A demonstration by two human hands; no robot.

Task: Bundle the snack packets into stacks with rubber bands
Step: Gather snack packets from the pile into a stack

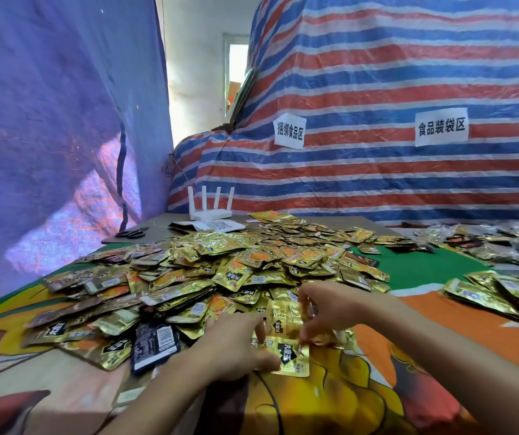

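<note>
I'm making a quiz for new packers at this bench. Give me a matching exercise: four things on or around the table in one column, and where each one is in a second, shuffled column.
Things
1. router
2. scissors
3. paper sign
4. gold packet

Places
A. on the striped tarp
B. pinched between the left hand and right hand
C. flat at the far left corner of the table
D. behind the pile of packets, antennas up

Pairs: 1-D, 2-C, 3-A, 4-B
</note>
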